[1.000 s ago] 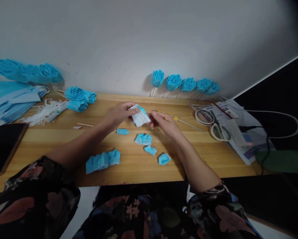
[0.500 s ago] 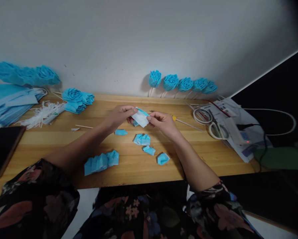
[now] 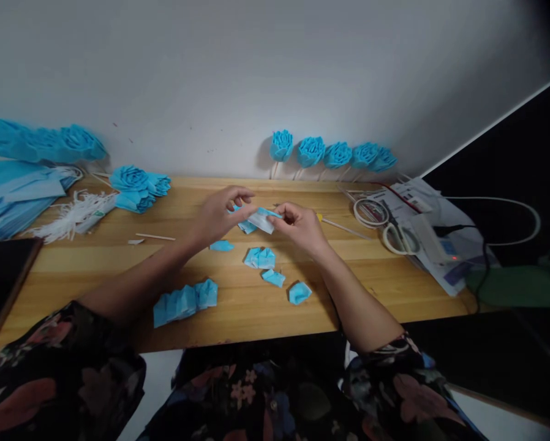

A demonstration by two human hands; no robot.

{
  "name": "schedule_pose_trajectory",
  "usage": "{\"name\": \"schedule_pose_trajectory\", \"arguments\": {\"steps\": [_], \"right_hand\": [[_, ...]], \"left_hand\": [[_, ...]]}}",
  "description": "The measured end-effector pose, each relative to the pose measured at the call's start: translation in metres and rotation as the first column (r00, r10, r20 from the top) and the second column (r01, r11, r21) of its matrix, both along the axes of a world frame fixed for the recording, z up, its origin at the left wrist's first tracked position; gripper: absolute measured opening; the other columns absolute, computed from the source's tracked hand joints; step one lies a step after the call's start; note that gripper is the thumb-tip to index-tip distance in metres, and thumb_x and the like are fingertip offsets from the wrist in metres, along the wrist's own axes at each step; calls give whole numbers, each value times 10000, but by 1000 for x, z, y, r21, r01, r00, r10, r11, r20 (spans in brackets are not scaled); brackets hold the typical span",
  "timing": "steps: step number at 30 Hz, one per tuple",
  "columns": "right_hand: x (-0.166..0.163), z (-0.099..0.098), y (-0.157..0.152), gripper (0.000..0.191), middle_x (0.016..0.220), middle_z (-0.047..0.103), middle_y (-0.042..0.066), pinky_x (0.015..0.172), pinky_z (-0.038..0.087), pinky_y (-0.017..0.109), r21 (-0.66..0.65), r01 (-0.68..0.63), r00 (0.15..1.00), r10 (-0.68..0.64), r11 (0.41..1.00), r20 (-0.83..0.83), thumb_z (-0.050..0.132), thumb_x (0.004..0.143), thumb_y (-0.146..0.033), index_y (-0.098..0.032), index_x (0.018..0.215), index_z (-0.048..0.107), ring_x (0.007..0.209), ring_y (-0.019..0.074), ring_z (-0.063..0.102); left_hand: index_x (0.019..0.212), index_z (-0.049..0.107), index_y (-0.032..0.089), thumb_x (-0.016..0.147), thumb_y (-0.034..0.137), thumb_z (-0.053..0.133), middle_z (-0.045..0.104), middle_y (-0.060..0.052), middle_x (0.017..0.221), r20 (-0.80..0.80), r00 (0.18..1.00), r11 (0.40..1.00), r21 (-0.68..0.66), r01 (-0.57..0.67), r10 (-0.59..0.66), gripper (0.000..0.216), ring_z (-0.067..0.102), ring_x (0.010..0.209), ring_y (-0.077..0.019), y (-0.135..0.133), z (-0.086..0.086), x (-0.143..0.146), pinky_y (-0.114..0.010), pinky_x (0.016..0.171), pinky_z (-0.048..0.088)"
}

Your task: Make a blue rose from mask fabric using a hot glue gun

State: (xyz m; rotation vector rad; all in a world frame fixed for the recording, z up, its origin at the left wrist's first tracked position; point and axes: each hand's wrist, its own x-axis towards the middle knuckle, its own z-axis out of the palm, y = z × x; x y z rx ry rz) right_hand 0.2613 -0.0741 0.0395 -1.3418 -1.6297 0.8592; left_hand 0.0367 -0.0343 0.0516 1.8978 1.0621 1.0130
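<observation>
The blue-and-white piece [image 3: 263, 223] is pinched by the right hand [image 3: 301, 231], presumably to be kept steady beside the left hand [image 3: 217, 214], whose fingers are parted.

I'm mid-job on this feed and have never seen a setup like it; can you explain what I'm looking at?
There's no machine: these are a person's bare hands, seen by a camera worn on the head, looking forward and down. The right hand pinches a blue-and-white piece; the left hand is right at it, though whether it grips too is unclear. On the wooden table lie loose blue scraps and a dark phone; blue flowers on sticks line the back.
</observation>
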Motion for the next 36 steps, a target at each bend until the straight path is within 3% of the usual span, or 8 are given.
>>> {"name": "schedule_pose_trajectory", "arguments": {"steps": [3,6,11,17,22,26,30,36], "right_hand": [[-2,1,-2,249,632,589,-30,577,308,278,-6,-15,1000,15,1000,7,706,804,-446,-206,757,660,598,120,453],[-2,1,-1,243,663,619,-17,587,335,283,1,-16,1000,16,1000,-5,711,795,-450,-209,781,681,611,128,486],[2,2,4,265,697,623,-13,639,396,291,43,26,996,-23,999,-83,746,779,-463,-219,745,647,655,139,523],[2,2,7,382,679,615,-23,624,432,275,-19,17,964,-21,1000,-267,813,726,-553,-212,779,650,636,128,529],[-1,4,3,344,694,623,-13,635,420,275,-26,-5,978,0,1000,-208,778,750,-534,-210,789,669,660,133,529],[-5,4,-2,274,690,627,-10,627,405,277,13,-30,992,31,999,-123,741,782,-475,-207,783,684,655,135,519],[-9,3,-5,226,722,686,10,638,425,292,70,-47,998,50,996,-39,719,828,-436,-212,799,709,673,154,564],[-6,8,-7,329,912,779,45,758,520,342,123,0,995,12,992,-97,720,869,-424,-227,1127,772,810,195,679]], "left_hand": [[942,761,200,806,376,777,781,-92,1037,-170,985,978,203,57,-22,223,667,1000,-255,-5,4,1,-381,928,485],[808,734,208,868,297,688,775,-77,911,-219,976,970,238,54,-1,118,670,920,-237,-6,4,1,-374,902,476],[798,731,199,847,361,706,754,-32,784,-91,996,998,-56,7,-12,170,644,745,-176,-4,1,0,-301,748,490],[892,711,159,733,497,846,734,-28,729,191,980,898,-420,134,-57,397,667,674,-155,5,-10,0,-300,716,557],[1217,685,170,712,484,850,762,-38,917,153,988,947,-315,62,-14,617,686,801,-168,8,-8,1,-307,776,541],[1062,756,170,746,474,799,776,-69,981,21,994,953,-283,107,-106,440,671,828,-183,2,-8,4,-323,789,531],[895,757,175,762,449,770,746,-41,829,60,988,930,-333,153,-141,305,649,749,-165,-3,-11,5,-282,697,502],[800,740,172,774,397,764,707,-13,737,121,991,916,-388,103,-61,228,609,664,-131,-4,-8,5,-252,637,455]]}}
